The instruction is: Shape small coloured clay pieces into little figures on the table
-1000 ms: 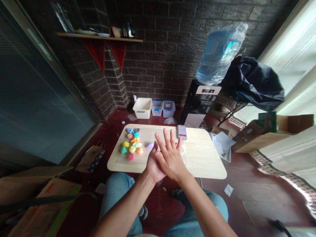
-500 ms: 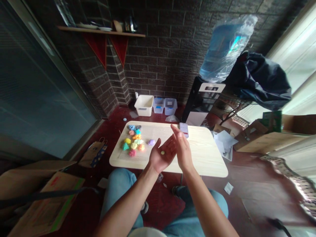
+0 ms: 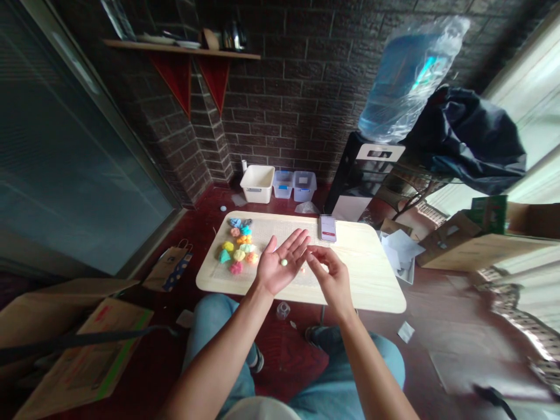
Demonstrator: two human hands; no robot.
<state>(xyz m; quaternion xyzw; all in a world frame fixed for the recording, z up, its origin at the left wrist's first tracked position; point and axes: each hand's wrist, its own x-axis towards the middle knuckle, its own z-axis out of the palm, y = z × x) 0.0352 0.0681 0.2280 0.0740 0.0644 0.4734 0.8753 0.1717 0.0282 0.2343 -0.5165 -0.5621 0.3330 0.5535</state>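
My left hand (image 3: 280, 265) is held palm up over the table, fingers stretched out flat. A small pale green ball of what looks like modelling clay (image 3: 284, 262) rests on its palm. Close beside the left fingertips, my right hand (image 3: 331, 277) has its fingers curled and thumb and forefinger drawn together; anything between them is too small to make out. Several coloured clay lumps lie to the left on a clear mat, among them a yellow lump (image 3: 227, 246), a green lump (image 3: 224, 256) and a pink lump (image 3: 237, 267). My left hand covers part of the mat.
The pale wooden table (image 3: 371, 280) stands before my knees. A phone (image 3: 328, 228) lies at its far edge. Behind it on the floor are a white bin (image 3: 257, 185), two clear plastic boxes and a water dispenser (image 3: 363, 175). Cardboard boxes (image 3: 83, 350) flank both sides.
My right hand has gone from flat fingers beside the left palm to curled fingers at the left fingertips. The ball stays on my left palm and looks rounder. The purple lump is now hidden.
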